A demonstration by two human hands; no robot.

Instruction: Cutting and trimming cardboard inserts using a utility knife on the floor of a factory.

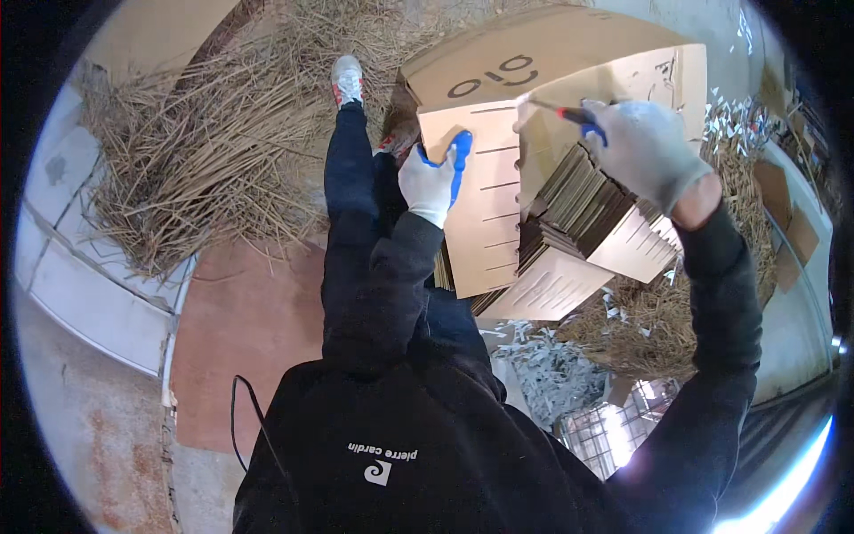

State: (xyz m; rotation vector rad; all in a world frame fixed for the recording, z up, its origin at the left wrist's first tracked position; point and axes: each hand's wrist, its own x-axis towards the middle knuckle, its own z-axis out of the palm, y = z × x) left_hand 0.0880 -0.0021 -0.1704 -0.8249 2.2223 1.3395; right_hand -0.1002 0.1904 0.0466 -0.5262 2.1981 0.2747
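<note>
A large cardboard box [569, 53] with dark markings stands in front of me. My left hand [427, 185], in a white glove with blue-coated fingers, rests at the left edge of a cardboard sheet [485, 214] cut with several parallel slits. Its blue thumb lies along the sheet's face; the other fingers are mostly hidden. My right hand [645, 151], gloved alike, is closed around a thin-bladed tool [569, 115] with a red and dark handle. The blade points left, its tip near the sheet's upper right corner. Whether it touches the cardboard, I cannot tell.
Stacks of slit cardboard pieces [587, 205] lean right of the sheet. Loose straw [222, 169] covers the floor at left, with more straw [654, 334] at right. White paper shreds [556, 374] lie lower right, beside a wire grid [614, 427]. A brown board [245, 356] lies at left.
</note>
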